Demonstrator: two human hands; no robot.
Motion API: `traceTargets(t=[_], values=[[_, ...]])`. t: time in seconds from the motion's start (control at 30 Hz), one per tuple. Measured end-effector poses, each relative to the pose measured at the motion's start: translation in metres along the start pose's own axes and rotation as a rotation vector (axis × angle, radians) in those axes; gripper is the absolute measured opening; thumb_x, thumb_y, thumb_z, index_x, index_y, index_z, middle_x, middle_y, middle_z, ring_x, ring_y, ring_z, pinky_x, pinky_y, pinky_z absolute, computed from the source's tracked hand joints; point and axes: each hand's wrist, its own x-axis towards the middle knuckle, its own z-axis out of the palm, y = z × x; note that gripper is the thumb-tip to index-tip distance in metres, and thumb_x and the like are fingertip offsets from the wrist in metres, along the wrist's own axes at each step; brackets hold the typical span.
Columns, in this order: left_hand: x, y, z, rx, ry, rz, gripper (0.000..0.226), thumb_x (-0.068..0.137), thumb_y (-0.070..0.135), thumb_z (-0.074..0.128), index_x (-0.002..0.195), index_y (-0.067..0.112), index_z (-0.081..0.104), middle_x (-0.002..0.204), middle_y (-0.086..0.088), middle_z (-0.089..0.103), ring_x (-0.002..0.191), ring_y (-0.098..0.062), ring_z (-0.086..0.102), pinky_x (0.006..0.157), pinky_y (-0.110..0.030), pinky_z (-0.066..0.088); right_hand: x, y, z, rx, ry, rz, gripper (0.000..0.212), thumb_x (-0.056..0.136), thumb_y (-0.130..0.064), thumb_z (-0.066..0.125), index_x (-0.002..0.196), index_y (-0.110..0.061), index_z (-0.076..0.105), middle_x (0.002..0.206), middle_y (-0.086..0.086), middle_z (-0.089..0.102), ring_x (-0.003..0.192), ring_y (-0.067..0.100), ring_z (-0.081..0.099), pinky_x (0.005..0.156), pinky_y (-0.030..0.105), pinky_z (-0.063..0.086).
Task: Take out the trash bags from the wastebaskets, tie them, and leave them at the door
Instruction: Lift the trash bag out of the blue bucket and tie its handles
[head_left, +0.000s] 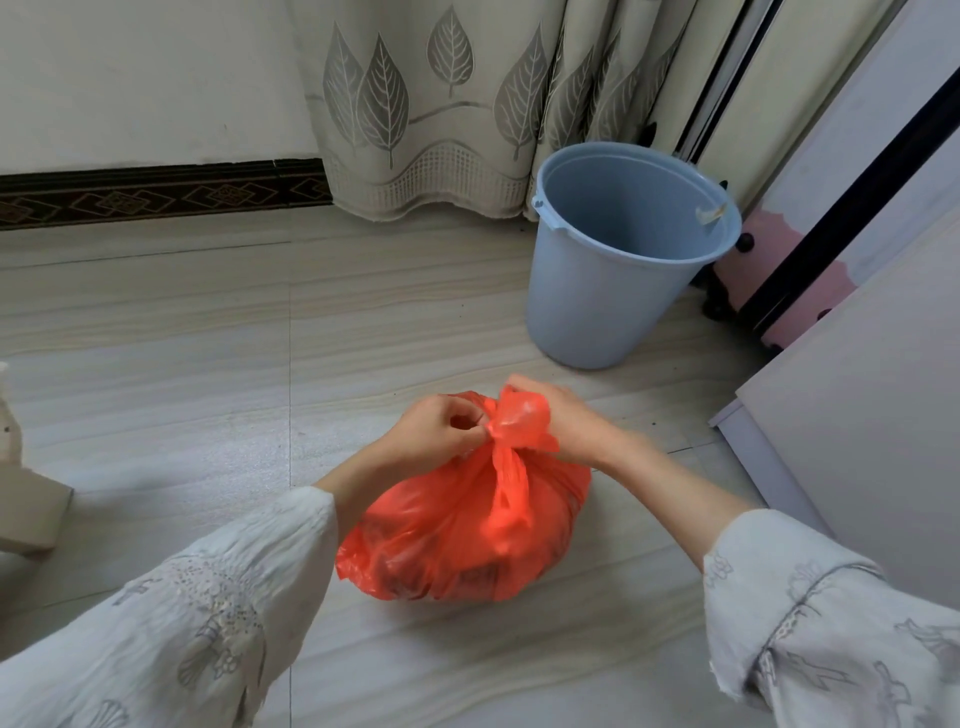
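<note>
A full orange-red trash bag (462, 535) sits on the tiled floor in front of me. Its top is gathered into a twisted neck with a loop of plastic standing up. My left hand (434, 431) pinches the plastic on the left of the neck. My right hand (563, 415) grips the loop from the right and behind. A light blue wastebasket (618, 291) stands empty beyond the bag, to the right, with no liner in it.
A leaf-patterned curtain (441, 104) hangs behind the wastebasket. A white cabinet (872, 415) stands on the right, with a pink suitcase (789, 280) beside it. A beige object (26, 499) sits at the left edge. A dark patterned skirting runs along the wall.
</note>
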Motion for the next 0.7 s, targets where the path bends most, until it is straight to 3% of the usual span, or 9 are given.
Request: traceTargets(t=[0.1,0.2,0.23,0.3,0.4,0.53,0.63,0.7], values=[[0.001,0.004,0.000,-0.011,0.016,-0.034,0.017,0.081,0.016,0.061,0.084,0.001,0.069,0.086,-0.015,0.069,0.071,-0.013,0.054,0.067,-0.020,0.045,0.005,-0.003,0.005,-0.089,0.087,0.029,0.017,0.080,-0.018,0.056,0.083,-0.031,0.047,0.077,0.001,0.059,0.078,0.022,0.053,0.063,0.026,0.032],[0.000,0.003,-0.001,0.002,0.011,-0.048,0.040,0.067,0.028,0.058,0.095,0.002,0.068,0.069,0.006,0.069,0.068,-0.005,0.059,0.081,-0.026,0.052,0.008,-0.006,0.007,0.013,0.159,0.179,0.015,0.078,-0.015,0.059,0.071,-0.027,0.053,0.076,0.005,0.061,0.077,0.020,0.053,0.067,0.031,0.040],[0.001,0.001,0.000,0.010,0.022,-0.043,0.032,0.071,0.029,0.060,0.086,0.002,0.068,0.066,0.002,0.065,0.066,-0.010,0.056,0.082,-0.033,0.052,0.009,-0.008,0.007,0.150,0.163,0.266,0.016,0.075,-0.011,0.063,0.066,-0.023,0.056,0.075,0.005,0.061,0.077,0.018,0.054,0.069,0.033,0.043],[0.001,-0.001,0.003,0.010,0.020,-0.029,0.020,0.082,0.020,0.062,0.068,0.006,0.064,0.068,-0.008,0.055,0.065,-0.018,0.046,0.069,-0.044,0.042,0.007,-0.011,0.006,0.558,0.115,0.453,0.017,0.070,0.001,0.063,0.064,-0.015,0.065,0.080,0.012,0.066,0.078,0.020,0.059,0.077,0.038,0.051],[0.000,-0.006,0.006,-0.020,0.004,-0.045,0.018,0.084,0.012,0.059,0.067,0.013,0.064,0.066,-0.006,0.053,0.061,-0.016,0.043,0.065,-0.031,0.036,0.005,-0.009,0.004,0.952,-0.034,0.608,0.018,0.077,0.005,0.055,0.070,-0.008,0.064,0.073,0.011,0.063,0.067,0.018,0.057,0.068,0.026,0.047],[-0.001,-0.014,0.004,-0.040,0.012,-0.124,0.026,0.088,0.017,0.053,0.066,0.011,0.065,0.065,-0.003,0.057,0.058,-0.011,0.046,0.062,-0.027,0.037,0.005,-0.010,0.013,1.077,-0.028,0.608,0.025,0.083,0.008,0.049,0.072,-0.010,0.063,0.054,-0.001,0.064,0.063,0.013,0.054,0.061,0.021,0.040],[-0.002,-0.018,0.005,-0.018,0.048,-0.147,0.030,0.090,0.017,0.051,0.061,0.016,0.060,0.064,-0.002,0.062,0.062,-0.015,0.054,0.069,-0.028,0.043,0.004,-0.013,0.022,1.044,0.041,0.511,0.030,0.078,0.016,0.049,0.075,-0.010,0.064,0.068,0.005,0.064,0.070,0.017,0.059,0.075,0.027,0.048],[-0.003,-0.021,0.006,-0.119,0.064,-0.180,0.017,0.088,0.016,0.056,0.072,0.016,0.055,0.064,-0.002,0.062,0.058,-0.016,0.056,0.064,-0.028,0.047,0.004,-0.014,0.024,0.981,0.093,0.447,0.029,0.073,0.017,0.054,0.075,-0.010,0.065,0.075,0.007,0.063,0.074,0.020,0.060,0.079,0.031,0.050]])
